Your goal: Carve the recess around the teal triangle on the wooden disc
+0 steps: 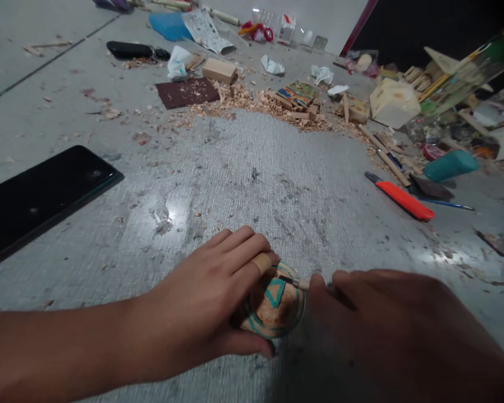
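Largest first, all places taken from the wooden disc (276, 313).

Grey textured surface (235, 184): the disc appears to rest on it, spread out in every direction. Wood shavings (256, 103) lie in a loose curved band well beyond the disc. Black phone (46, 196): off to the left of the disc, well apart.

My left hand (222, 285) is clasped around the disc's left side, fingers over its far edge, thumb along its near edge. My right hand (378, 313), dark and blurred, is just right of the disc, pinching a slim tool between thumb and fingers. The orange-handled tool (405, 200) lies beyond and to the right of the disc, untouched.

Disc itself: round, pale wood marked in teal, directly between my hands. Judged light and stiff, with dry wood giving fair friction; thin edges near the marks could chip. Best hold: the rim, on the side away from the blade, fingertips kept out of its line.

Carving tool (302, 285): enters over the disc's right edge, its tip on the disc's face, beside the teal triangle (274, 293). Exact cutting depth: cannot tell. Tan band (261, 263): around one finger, just above the disc's upper left.
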The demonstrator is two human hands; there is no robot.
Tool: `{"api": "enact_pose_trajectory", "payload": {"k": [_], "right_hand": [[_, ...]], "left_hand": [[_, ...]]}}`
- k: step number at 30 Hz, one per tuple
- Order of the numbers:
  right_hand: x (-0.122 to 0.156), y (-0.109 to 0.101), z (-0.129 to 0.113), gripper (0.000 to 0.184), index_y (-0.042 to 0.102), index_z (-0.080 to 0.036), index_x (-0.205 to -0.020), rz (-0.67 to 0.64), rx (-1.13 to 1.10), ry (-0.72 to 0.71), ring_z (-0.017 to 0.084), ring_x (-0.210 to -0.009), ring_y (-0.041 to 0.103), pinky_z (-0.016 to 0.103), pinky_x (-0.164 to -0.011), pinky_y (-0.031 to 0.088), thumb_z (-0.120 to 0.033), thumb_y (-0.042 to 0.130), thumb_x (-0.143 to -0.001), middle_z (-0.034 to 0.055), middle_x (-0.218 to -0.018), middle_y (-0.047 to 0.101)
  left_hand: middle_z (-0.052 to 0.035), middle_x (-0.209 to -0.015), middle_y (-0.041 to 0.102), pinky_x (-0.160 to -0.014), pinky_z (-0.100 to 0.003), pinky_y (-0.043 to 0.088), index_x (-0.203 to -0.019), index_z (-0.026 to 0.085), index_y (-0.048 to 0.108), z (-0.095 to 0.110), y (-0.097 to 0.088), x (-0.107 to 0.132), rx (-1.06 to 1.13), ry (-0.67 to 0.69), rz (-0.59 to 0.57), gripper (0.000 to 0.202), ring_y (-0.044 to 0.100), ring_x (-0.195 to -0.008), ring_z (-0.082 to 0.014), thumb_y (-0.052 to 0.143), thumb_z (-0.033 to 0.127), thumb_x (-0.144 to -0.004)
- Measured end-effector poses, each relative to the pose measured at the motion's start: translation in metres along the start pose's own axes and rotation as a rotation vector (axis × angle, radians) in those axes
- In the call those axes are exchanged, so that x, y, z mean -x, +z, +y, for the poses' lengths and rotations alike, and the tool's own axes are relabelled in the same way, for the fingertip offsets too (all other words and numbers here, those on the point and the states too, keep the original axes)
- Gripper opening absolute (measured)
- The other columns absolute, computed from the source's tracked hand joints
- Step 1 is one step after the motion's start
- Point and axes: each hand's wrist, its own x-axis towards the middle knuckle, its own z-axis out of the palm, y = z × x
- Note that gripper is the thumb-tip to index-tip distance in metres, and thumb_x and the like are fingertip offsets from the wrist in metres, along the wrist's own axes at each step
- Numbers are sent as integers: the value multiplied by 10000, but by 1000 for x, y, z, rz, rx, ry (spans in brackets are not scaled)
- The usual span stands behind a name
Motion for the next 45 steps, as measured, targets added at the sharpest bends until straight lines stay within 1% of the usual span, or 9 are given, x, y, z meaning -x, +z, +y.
{"api": "enact_pose_trajectory", "payload": {"k": [5, 9, 12, 16, 19, 22, 28, 37, 45], "right_hand": [[-4, -8, -12, 322, 669, -163, -955, 78, 151, -68, 173, -535, 553, 352, -560, 312, -40, 375, -909, 13, -632, 608], [-6, -4, 4, 323, 635, -201, -856, 121, 73, -121, 151, -551, 460, 366, -582, 232, -89, 366, -996, -22, -614, 530], [-2, 1, 18, 284, 617, -222, -812, 127, 19, -53, 142, -534, 406, 356, -573, 205, -188, 449, -1037, -46, -586, 485], [3, 5, 38, 191, 656, -223, -1005, 85, -256, 40, 119, -602, 541, 293, -600, 309, -344, 519, -1060, -48, -702, 635], [2, 8, 50, 192, 630, -208, -1064, 82, -354, -2, 115, -653, 618, 265, -628, 365, -337, 489, -1082, -26, -792, 704], [-1, 13, 57, 241, 628, -202, -1055, -27, -369, -57, 123, -657, 622, 279, -621, 354, -328, 428, -1103, -11, -805, 707], [-3, 20, 57, 254, 634, -202, -1044, -132, -456, -59, 125, -642, 572, 299, -622, 315, -327, 421, -1103, -26, -742, 646], [-7, 26, 53, 232, 644, -211, -872, -57, -425, -83, 104, -572, 394, 283, -583, 260, -251, 498, -1048, -60, -625, 453], [-8, 43, 43, 234, 676, -187, -905, 53, -596, -62, 90, -553, 463, 268, -555, 308, -291, 524, -1050, -51, -625, 522]], "left_hand": [[-109, -1109, 609, -822, -441, 448, -1216, 138, 554, 1, 3, 1, 2, -1, 38, 717, 529, -998, -293, 812, 639, -772], [-103, -1100, 617, -820, -435, 429, -1218, 160, 558, -1, 4, 2, -21, 7, 40, 740, 540, -994, -294, 772, 708, -769], [-99, -1096, 619, -807, -426, 414, -1219, 158, 558, -2, 4, 2, -27, 13, 30, 752, 544, -995, -294, 768, 721, -766], [-87, -1083, 616, -785, -410, 404, -1203, 150, 562, -2, 3, 1, -32, 17, 44, 763, 546, -975, -281, 792, 715, -745], [-85, -1100, 615, -797, -415, 404, -1214, 146, 560, -3, 3, 0, -37, 18, 52, 793, 545, -989, -283, 808, 717, -724], [-81, -1124, 614, -808, -416, 406, -1218, 155, 560, -4, 3, -1, -31, 6, 35, 795, 541, -1009, -285, 838, 695, -704], [-83, -1123, 615, -806, -413, 420, -1199, 151, 571, -2, 0, -2, -24, -9, 3, 766, 540, -1001, -281, 855, 663, -705], [-82, -1138, 613, -816, -417, 435, -1242, 147, 544, -1, 2, -2, -18, 8, 7, 793, 539, -1013, -276, 872, 630, -705], [-69, -1150, 606, -828, -423, 417, -1281, 166, 522, -3, 5, 0, -23, 34, 12, 802, 536, -1021, -271, 825, 670, -736]]}}
